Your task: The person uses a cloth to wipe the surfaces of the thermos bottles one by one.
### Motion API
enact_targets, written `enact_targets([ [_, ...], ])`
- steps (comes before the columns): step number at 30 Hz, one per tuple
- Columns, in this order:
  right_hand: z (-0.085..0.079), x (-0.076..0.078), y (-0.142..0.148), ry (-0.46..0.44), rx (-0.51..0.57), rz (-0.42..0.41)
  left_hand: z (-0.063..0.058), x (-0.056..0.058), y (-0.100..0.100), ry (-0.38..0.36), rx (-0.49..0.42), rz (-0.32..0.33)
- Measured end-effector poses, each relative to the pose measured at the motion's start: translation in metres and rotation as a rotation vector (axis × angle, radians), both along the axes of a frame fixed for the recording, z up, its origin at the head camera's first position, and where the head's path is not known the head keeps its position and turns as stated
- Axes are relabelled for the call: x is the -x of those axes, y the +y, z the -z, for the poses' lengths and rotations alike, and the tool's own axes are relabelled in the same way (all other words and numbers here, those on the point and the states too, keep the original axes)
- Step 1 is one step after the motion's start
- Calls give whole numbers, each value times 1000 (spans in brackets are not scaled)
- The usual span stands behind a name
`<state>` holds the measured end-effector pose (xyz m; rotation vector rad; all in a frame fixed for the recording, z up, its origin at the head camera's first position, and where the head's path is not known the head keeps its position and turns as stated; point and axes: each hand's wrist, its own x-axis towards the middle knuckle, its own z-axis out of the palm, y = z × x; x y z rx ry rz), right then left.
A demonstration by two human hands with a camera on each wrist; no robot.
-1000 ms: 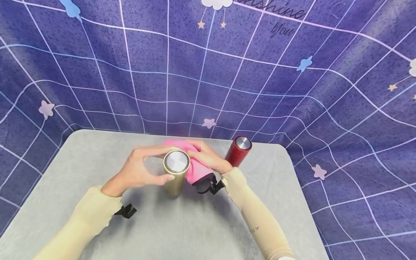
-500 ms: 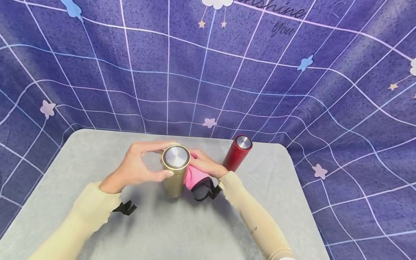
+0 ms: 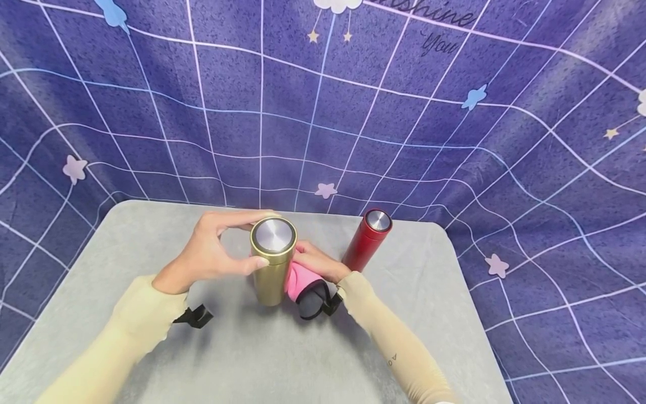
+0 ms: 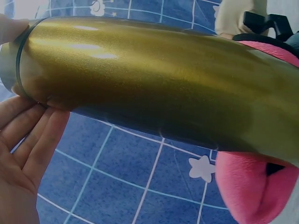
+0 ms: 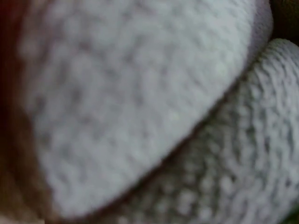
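My left hand (image 3: 209,247) grips a gold thermos (image 3: 271,280) near its lid, thumb on the near side and fingers on the far side. The lid has a shiny silver top. My right hand (image 3: 320,261) holds a pink fuzzy cloth (image 3: 301,279) with a black edge against the thermos's right side. In the left wrist view the cloth (image 4: 252,186) shows behind the lower part of the thermos (image 4: 140,84). Part of the right hand's fingers is hidden behind the thermos. Blurred whitish, nubby fabric (image 5: 135,93) fills most of the right wrist view.
A red thermos (image 3: 364,244) stands upright on the grey table (image 3: 242,359), behind and right of my right hand. A purple-blue curtain (image 3: 282,140) with a grid pattern hangs behind the table. Black wrist mounts (image 3: 197,317) stick out beneath the sleeves.
The gold thermos's top and my left hand have shifted up in the head view. My right hand has moved down the thermos's side with the pink cloth. The red thermos stays put.
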<state>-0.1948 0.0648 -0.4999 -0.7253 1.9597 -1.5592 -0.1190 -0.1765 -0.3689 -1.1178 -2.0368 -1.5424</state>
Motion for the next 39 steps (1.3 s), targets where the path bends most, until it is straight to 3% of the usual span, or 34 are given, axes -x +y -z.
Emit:
enact_targets([
  [7, 5, -3, 0, -23, -12, 6, -2, 2, -3, 0, -21, -26],
  [16, -3, -16, 7, 18, 5, 92, 7, 5, -4, -108, -5, -127],
  [23, -24, -37, 17, 160, -17, 290, 13, 9, -3, -185, 14, -226],
  [29, -39, -59, 21, 273, 33, 383, 17, 12, -4, -216, 22, -276],
  [35, -51, -82, 25, 467, 9, 533, 19, 13, -5, -269, 42, -342],
  [39, -55, -95, 24, 621, 49, 574, 21, 14, -6, -318, 50, -381],
])
